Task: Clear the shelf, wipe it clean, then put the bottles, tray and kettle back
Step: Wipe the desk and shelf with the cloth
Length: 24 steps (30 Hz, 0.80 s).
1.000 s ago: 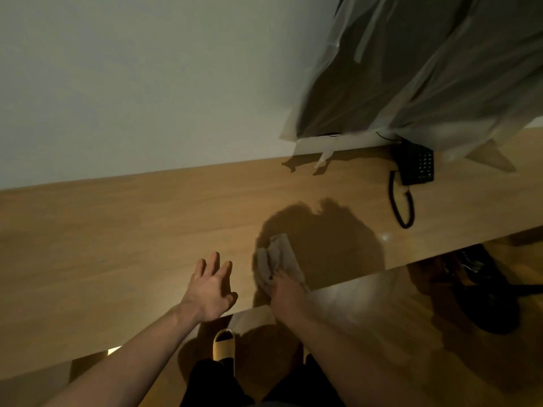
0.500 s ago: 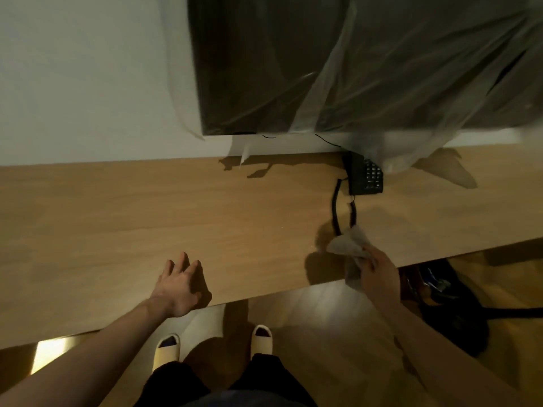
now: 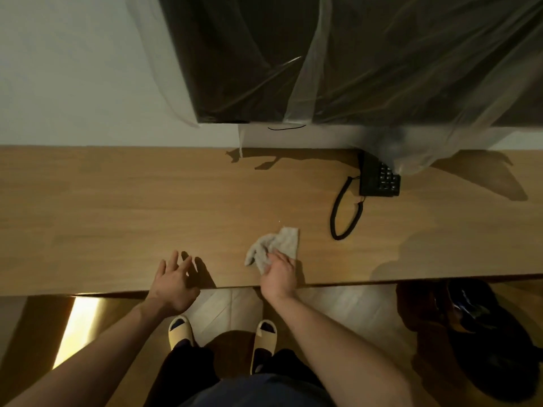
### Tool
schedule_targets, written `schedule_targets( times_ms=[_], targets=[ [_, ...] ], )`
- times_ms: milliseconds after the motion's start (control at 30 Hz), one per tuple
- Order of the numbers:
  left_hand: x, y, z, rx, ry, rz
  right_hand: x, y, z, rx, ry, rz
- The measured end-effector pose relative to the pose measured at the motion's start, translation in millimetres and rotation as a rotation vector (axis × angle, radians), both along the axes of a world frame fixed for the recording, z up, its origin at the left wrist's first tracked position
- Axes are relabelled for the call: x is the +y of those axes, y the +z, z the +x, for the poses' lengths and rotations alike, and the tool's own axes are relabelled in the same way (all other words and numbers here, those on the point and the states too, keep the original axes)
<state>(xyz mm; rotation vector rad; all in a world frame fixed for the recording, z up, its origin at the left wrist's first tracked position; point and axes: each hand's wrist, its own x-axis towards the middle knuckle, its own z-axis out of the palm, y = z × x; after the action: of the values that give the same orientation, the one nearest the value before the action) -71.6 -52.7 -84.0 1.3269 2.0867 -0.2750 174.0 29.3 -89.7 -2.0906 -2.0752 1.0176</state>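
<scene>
I count two hands of mine over one wooden shelf (image 3: 117,207): my left hand (image 3: 172,279), one, and my right hand (image 3: 277,276), one. There is one grey cloth (image 3: 279,243) on the wood. One black telephone (image 3: 379,180) sits at the back, with one coiled cord (image 3: 338,212) looping from it. One dark screen (image 3: 264,54) hangs on the wall above, under one clear plastic sheet (image 3: 411,83). Below the shelf edge I see two pale slippers (image 3: 179,330), one on each foot. One dark bag (image 3: 484,333) lies on the floor to the right; what is inside it I cannot count.
</scene>
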Motion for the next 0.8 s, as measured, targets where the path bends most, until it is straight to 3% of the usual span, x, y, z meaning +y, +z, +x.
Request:
schedule_targets(
  times_ms=[167,300,500,667,800],
  targets=[
    [1.8,18.1,0.3,0.014,0.033,0.056,3.9,46.6,36.0,0.364,-0.258,0.014],
    [-4.7,24.7,0.6,0.004,0.087,0.030,9.8,61.2,130.4,0.423,-0.370,0.186],
    [-14.5,18.4,-1.8,-0.034,0.106,-0.011,4.5,40.2,217.5,0.042,-0.283,0.122],
    [-16.9,18.2,-5.2,-0.042,0.082,-0.015,-2.0,-11.4,141.4,0.048,-0.169,0.034],
    [-21.6,20.0,-20.6,-0.056,0.074,0.015,-0.3,-22.7,53.2,-0.096,-0.214,0.026]
  ],
)
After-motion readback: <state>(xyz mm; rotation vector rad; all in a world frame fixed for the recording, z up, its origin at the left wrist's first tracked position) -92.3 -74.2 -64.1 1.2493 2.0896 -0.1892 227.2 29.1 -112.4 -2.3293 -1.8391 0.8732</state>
